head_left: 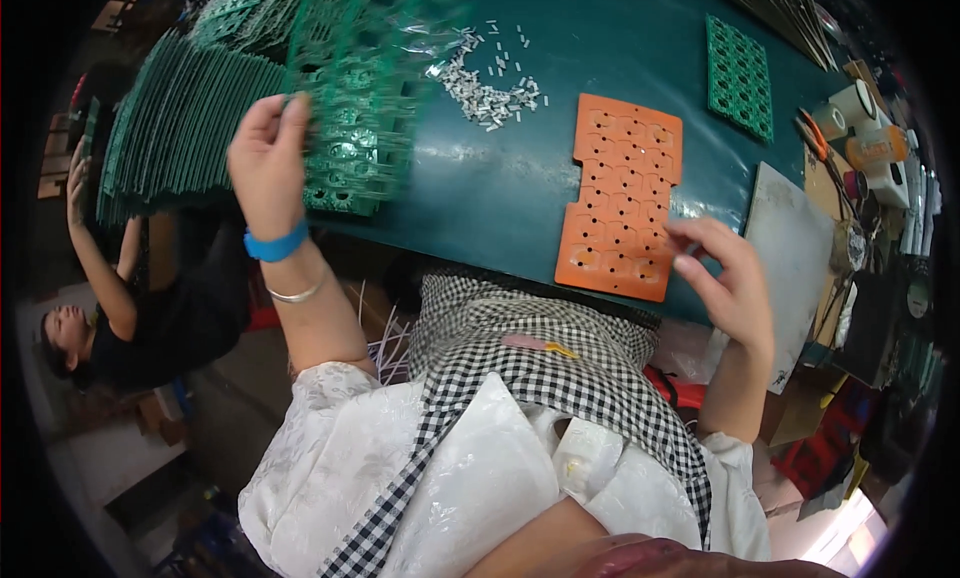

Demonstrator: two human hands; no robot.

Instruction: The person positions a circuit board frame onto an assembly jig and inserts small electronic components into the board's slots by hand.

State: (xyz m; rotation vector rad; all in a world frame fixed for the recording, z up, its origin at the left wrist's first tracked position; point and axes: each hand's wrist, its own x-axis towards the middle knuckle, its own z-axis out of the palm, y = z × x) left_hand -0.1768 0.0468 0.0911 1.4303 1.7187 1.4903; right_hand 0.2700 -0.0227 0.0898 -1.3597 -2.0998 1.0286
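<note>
My left hand (268, 168), with a blue band on the wrist, pinches the edge of a green circuit board panel (365, 28). That panel is smeared by motion and hangs over other green boards on the table. An orange slotted plate (622, 198) with small dark holes lies flat near the table's front edge. Beside its right edge is my right hand (728, 283), thumb and forefinger apart, with nothing seen between them. Whether the fingertips touch the plate I cannot tell. Small white parts (490, 93) lie in a loose heap beyond, between the boards and the plate.
A tight row of green boards (185, 128) stands at the left. Another green board (738, 78) lies at the far right. A grey metal plate (790, 248), orange-handled pliers (815, 136) and tape rolls (852, 103) lie at the right. Another person (150, 298) is at the left.
</note>
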